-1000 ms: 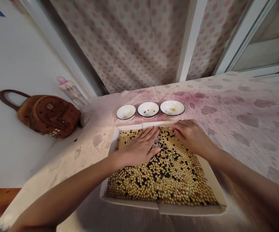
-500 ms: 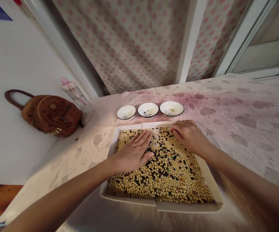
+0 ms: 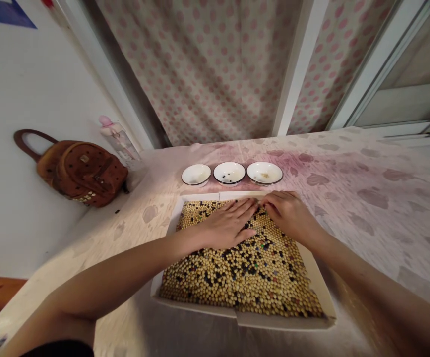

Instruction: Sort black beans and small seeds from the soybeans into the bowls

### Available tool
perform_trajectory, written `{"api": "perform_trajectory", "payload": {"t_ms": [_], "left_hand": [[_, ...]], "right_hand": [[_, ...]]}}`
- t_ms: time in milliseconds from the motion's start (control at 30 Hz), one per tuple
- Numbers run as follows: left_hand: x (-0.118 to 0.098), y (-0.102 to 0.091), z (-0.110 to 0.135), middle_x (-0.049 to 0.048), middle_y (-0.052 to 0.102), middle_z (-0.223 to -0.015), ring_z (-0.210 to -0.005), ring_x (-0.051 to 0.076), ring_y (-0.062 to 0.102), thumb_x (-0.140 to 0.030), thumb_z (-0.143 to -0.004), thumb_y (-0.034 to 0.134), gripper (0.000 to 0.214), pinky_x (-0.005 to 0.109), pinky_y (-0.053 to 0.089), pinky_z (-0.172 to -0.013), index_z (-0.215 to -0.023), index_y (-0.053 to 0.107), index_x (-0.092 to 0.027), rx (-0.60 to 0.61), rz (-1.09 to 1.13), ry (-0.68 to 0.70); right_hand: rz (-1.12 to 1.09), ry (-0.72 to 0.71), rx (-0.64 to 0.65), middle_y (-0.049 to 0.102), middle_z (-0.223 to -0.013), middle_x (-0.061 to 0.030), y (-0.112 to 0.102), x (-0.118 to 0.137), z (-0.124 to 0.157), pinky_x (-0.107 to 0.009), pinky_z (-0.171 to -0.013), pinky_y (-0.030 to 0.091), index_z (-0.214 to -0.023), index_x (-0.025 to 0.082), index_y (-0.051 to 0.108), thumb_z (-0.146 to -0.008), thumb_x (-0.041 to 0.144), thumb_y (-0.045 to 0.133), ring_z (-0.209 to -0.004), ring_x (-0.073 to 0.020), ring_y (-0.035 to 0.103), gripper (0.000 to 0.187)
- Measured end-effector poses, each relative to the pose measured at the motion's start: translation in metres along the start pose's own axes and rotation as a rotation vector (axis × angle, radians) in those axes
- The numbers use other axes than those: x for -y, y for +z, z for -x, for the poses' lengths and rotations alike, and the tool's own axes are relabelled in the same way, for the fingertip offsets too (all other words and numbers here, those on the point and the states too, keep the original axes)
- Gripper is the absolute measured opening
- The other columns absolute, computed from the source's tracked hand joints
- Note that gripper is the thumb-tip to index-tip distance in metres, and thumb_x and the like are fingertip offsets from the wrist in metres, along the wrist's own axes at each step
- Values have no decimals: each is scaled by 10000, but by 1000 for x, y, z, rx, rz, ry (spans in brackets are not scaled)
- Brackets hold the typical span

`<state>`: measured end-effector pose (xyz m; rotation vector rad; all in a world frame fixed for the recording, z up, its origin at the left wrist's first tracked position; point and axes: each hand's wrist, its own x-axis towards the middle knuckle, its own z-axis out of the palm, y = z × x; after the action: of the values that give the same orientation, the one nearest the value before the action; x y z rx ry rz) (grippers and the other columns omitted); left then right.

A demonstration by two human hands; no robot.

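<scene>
A shallow white cardboard box (image 3: 190, 311) holds a layer of small round bead-like pieces (image 3: 215, 277), mostly yellow with many black and a few green, red and blue. Flat across the upper middle of this layer lies my left hand (image 3: 231, 223), palm down, fingers stretched toward the far right. Close to its fingertips, my right hand (image 3: 287, 210) is curled over the box's far right part, thumb and fingers drawn together. What it pinches, if anything, is hidden.
Beyond the box, three white dark-rimmed bowls stand in a row: the left bowl (image 3: 196, 174), the middle bowl (image 3: 229, 172) with a few black pieces, and the right bowl (image 3: 265, 171) with some yellow ones. A brown backpack (image 3: 84, 171) and a pink-capped bottle (image 3: 118, 139) are at the left.
My left hand has slid to the right and slightly away across the pieces, closer to my right hand. My right hand stays at the far right part, nearly unmoved. The view has shifted slightly.
</scene>
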<state>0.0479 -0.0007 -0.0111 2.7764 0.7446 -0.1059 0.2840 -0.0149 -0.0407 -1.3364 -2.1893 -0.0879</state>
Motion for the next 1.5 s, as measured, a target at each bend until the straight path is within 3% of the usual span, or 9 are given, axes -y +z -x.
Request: {"api": "perform_trajectory", "payload": {"t_ms": [133,367,467,700,800,933,1067,1233,1500], "left_hand": [[0,0,6,86,-37,-1710,-1579,200,-76,-603,-1068,108,770,416,11,-1308,-1645,48,-96,24,-2,-19],[-7,-1,41,82,-38,-1708,-1583,218,-37,-580,-1075,111,749,417,55,-1311,-1647,53,-101,34,-29,-89],[-10,-4,33,88,-50,-1705,-1582,222,-48,-581,-1074,113,758,430,49,-1310,-1644,58,-84,24,-29,-97],[-16,-1,-17,115,9,-1705,-1580,230,-21,-587,-1067,194,787,417,32,-1304,-1639,91,-56,15,44,30],[-17,4,-12,118,-19,-1702,-1580,228,-38,-594,-1064,193,801,416,31,-1304,-1639,70,-49,4,51,13],[-17,3,16,97,-57,-1702,-1580,219,-59,-628,-1058,130,809,419,26,-1306,-1643,77,-72,21,74,-19],[-12,-5,33,105,16,-1708,-1587,224,14,-581,-1073,116,759,403,78,-1308,-1643,107,-81,-23,71,-116],[-5,2,26,162,61,-1702,-1582,297,57,-617,-1057,152,804,470,135,-1299,-1636,139,-58,-44,51,-241],[-21,6,8,154,23,-1704,-1585,273,2,-627,-1056,144,816,464,97,-1305,-1640,96,-58,-34,50,-106]], "right_hand": [[-30,23,-13,691,-861,-42,1,-1,0,-406,-859,421,-871,209,623,-963,161,458,-867,-227,656,195],[-22,28,-28,697,-857,-35,2,1,0,-410,-858,410,-856,222,609,-960,160,456,-864,-229,656,195],[-55,31,-49,706,-872,-31,1,1,0,-404,-856,410,-864,227,604,-953,159,462,-867,-226,657,180],[-93,66,-60,684,-836,-30,-2,2,-1,-389,-801,427,-871,222,579,-936,155,463,-810,-226,647,149],[-93,68,-53,678,-829,-26,-2,2,-1,-388,-801,429,-870,225,578,-934,154,461,-802,-223,646,151],[-106,66,-62,689,-839,-17,-1,2,-1,-389,-825,427,-867,229,581,-931,150,467,-812,-215,656,153],[-112,67,-78,701,-847,-22,0,3,-1,-393,-843,430,-877,223,595,-929,150,469,-835,-217,668,155],[-78,63,-52,706,-850,-19,-1,3,-1,-402,-845,427,-869,228,595,-931,149,465,-835,-216,671,164],[-59,51,-43,709,-851,-24,-3,4,-2,-396,-830,431,-860,231,592,-932,148,460,-834,-217,671,173]]}}
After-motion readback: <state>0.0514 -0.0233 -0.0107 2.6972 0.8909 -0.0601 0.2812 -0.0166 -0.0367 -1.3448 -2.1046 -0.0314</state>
